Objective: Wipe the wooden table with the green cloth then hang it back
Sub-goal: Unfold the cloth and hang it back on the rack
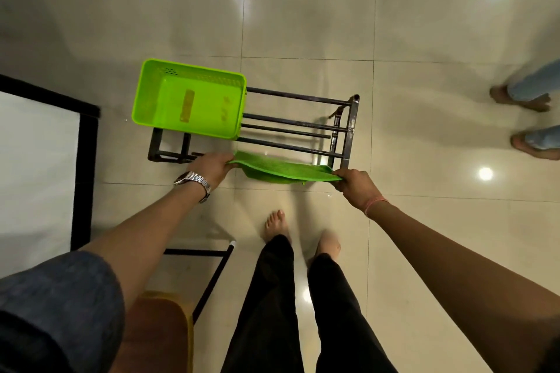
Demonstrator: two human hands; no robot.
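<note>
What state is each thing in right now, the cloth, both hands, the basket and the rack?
green cloth: stretched flat between both hands, at the rack's near rail
left hand: grips the cloth's left end
right hand: grips the cloth's right end
green basket: upright on the rack's left end, bottom shows only faint marks
metal rack: standing on the tiled floor, right-hand bars bare

Single head-worn wide-angle view, looking almost straight down past both outstretched arms; glossy cream tiled floor (303, 24) fills frame, dark metal bar rack (303, 127) near centre, edges bowed by lens.
</note>
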